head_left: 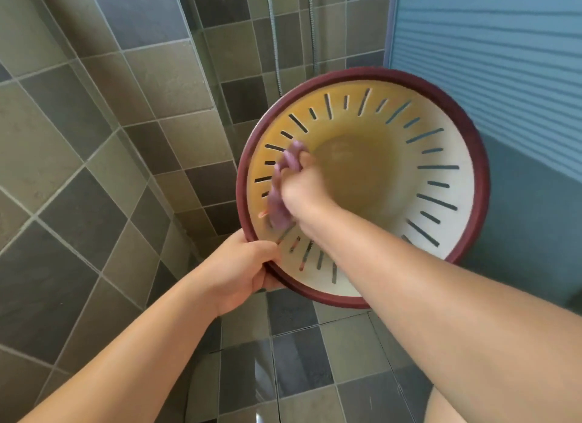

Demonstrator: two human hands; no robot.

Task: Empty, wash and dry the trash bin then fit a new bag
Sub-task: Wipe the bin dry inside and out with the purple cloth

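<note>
The trash bin (pixel 441 132) is round and cream-coloured inside, with slotted walls and a dark red rim. It is held up with its opening turned toward me. My left hand (pixel 242 268) grips the rim at its lower left. My right hand (pixel 302 189) reaches inside the bin and holds a purple cloth (pixel 283 183) against the inner left wall. The hand and cloth are blurred. The bin's bottom looks bare.
Grey and olive tiles cover the wall at left and the floor (pixel 299 353) below. A glass shower panel (pixel 201 85) and a shower hose (pixel 275 38) stand behind the bin. A blue slatted door (pixel 504 60) is at right.
</note>
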